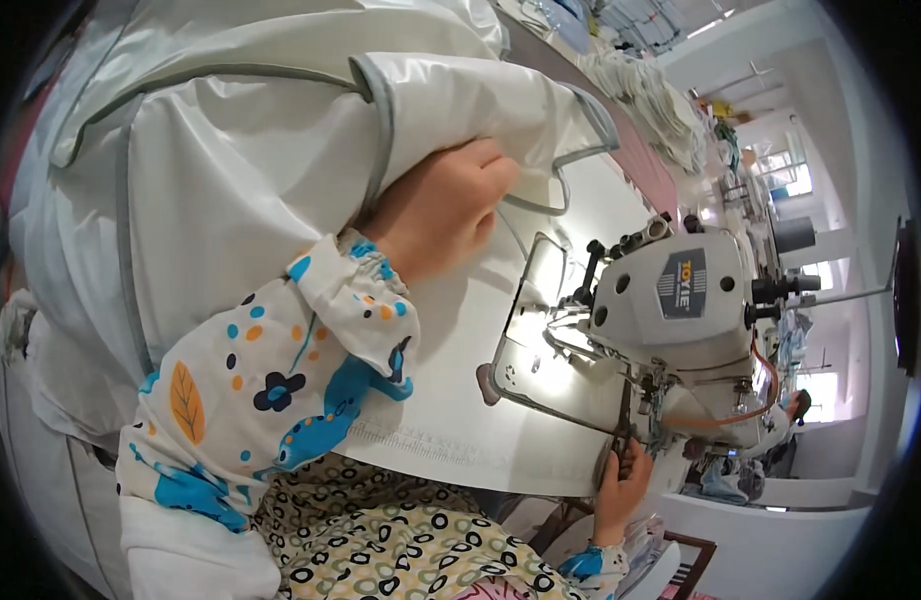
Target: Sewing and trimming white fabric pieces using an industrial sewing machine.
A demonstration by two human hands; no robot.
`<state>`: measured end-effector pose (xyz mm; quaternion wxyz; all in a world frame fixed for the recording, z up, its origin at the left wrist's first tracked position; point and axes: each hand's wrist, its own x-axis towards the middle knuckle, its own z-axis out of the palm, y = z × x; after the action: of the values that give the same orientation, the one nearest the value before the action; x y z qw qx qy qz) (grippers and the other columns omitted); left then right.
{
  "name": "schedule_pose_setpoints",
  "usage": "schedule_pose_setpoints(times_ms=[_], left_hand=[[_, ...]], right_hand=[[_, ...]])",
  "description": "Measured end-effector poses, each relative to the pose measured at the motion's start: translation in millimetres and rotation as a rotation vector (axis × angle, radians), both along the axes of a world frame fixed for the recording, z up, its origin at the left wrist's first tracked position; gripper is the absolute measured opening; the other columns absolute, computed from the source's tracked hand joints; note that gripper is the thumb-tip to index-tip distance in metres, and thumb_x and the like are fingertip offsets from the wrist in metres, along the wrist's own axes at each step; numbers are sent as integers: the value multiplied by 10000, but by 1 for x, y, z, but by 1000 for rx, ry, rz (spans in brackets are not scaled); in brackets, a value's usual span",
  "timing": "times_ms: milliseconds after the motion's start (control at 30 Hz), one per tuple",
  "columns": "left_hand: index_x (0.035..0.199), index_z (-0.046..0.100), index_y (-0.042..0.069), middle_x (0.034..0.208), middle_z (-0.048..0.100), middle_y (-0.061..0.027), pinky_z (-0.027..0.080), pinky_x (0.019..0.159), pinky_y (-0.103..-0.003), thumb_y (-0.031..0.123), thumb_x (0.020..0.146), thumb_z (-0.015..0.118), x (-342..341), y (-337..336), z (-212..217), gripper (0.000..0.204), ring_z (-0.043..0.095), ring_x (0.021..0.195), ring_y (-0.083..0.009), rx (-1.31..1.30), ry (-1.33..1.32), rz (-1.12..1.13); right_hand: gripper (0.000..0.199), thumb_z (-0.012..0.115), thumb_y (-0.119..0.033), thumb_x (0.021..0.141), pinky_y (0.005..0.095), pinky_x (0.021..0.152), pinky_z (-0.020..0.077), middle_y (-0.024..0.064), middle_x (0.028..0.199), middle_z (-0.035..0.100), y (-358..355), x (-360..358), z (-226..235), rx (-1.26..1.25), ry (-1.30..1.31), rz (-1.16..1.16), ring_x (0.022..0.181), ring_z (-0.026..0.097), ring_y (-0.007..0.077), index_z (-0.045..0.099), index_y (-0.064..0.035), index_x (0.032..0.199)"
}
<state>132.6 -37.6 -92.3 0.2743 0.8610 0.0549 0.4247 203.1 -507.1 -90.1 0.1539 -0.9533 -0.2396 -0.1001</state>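
Observation:
A large piece of glossy white fabric (251,150) with grey bound edges spreads over the left side and the far part of the sewing table (421,390). My left hand (446,205) is closed in a fist at a fold of this fabric, its fingertips curled out of sight. To the right stands a white industrial sewing machine (671,290), its lamp lighting the plate around the needle area. My right hand (624,482) is at the table's near right edge, below the machine. Its fingers are bent around a slim dark object (621,445) that I cannot make out clearly.
A printed ruler scale (431,440) runs along the table's near edge. Piles of pale fabric (651,100) lie beyond the table. An orange tube (771,390) curves at the machine's right side. Another person (799,405) is far off at the right.

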Motion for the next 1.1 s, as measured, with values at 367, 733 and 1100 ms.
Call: schedule_pose_setpoints(times_ms=[367, 733, 1100], left_hand=[[1204, 563, 68, 1152, 632, -95, 369, 1129, -453, 233, 714, 779, 4, -2, 14, 560, 539, 1264, -326, 578, -126, 275], [1198, 657, 42, 888, 708, -174, 545, 766, -442, 223, 667, 775, -205, 36, 42, 573, 672, 857, -399, -30, 714, 456], [1196, 639, 26, 1080, 680, -218, 499, 915, -427, 132, 718, 742, -459, 39, 102, 501, 628, 1069, -382, 71, 808, 1164]], right_hand=[[254, 588, -119, 1003, 286, 799, 469, 66, 1052, 580, 11, -2, -16, 243, -64, -107, 885, 565, 153, 581, 23, 1214], [308, 693, 24, 790, 405, 751, 496, 153, 999, 631, 195, -90, 36, 579, 47, 1086, 855, 611, 318, 667, -9, 1095], [621, 716, -141, 753, 530, 1086, 358, 239, 1390, 515, 340, -86, 9, 102, 90, 993, 1304, 468, 402, 546, -36, 1341]])
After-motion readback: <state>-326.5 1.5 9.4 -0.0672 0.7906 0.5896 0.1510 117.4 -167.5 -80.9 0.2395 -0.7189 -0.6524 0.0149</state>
